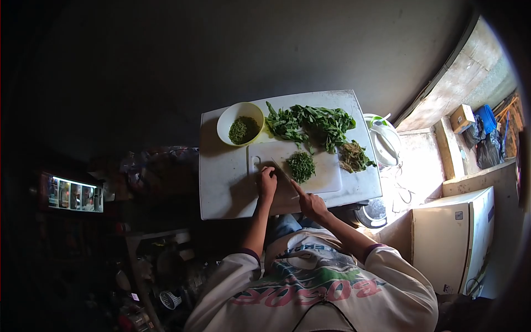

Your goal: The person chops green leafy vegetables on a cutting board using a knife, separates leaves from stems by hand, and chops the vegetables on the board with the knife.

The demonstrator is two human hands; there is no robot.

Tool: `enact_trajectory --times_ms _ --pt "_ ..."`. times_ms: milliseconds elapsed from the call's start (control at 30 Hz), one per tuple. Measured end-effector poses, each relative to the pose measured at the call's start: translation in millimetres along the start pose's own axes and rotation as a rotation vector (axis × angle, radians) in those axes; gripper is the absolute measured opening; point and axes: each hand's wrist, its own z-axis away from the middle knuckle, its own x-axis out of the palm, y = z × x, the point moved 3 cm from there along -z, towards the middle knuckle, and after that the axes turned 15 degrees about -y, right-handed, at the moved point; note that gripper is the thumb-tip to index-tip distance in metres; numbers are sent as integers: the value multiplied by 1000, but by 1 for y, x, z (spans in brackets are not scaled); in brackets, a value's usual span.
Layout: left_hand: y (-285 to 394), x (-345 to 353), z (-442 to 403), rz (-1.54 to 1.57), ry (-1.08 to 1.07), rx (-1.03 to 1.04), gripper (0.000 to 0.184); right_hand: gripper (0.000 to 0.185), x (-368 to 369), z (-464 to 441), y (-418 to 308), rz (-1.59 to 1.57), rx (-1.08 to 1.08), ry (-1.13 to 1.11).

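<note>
My right hand (pixel 313 206) grips a knife (pixel 283 171), its blade pointing up and left over the white cutting board (pixel 326 181). Curled fingers of my left hand (pixel 267 181) are close beside the blade, at the board's left part; whether they touch it or hold anything is too small to tell. Just right of the blade lies a heap of chopped greens (pixel 301 167). Behind the board is a pile of whole leafy greens (pixel 321 123). A pale yellow bowl (pixel 224 126) at the back left holds finely chopped greens (pixel 242 130).
A bunch of stems with brownish roots (pixel 355 156) lies at the right edge of the white table (pixel 221 193). Beyond that edge stand a white-green tub (pixel 385 141) and a dark round pot (pixel 371 213). A white fridge (pixel 442 232) is at the right.
</note>
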Motion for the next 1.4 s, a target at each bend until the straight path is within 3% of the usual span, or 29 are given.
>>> enact_trajectory --times_ms 100,167,267,367,467,600,900,1200,1400 --pt "8 -3 3 -121 -31 11 20 74 -3 14 3 -35 6 -35" --pt "22 -9 7 -230 -9 90 17 86 -4 21 7 31 113 -163" --pt "23 -5 8 -191 19 165 15 88 -12 33 6 -7 125 -144" --pt "21 -1 9 -170 32 240 19 79 -14 36 8 -28 80 -97" --pt "20 0 11 -234 14 220 21 91 -24 37 -5 20 124 -181" --pt "23 -1 13 -340 -7 170 25 91 -27 39 -15 44 67 -184" --pt "21 1 12 -269 8 141 24 87 -20 29 -9 125 60 -197" --pt "17 0 14 -309 -101 92 23 77 7 -14 2 31 -46 54" --pt "1 2 14 -310 -63 97 25 78 -3 -8 -2 12 -29 -16"
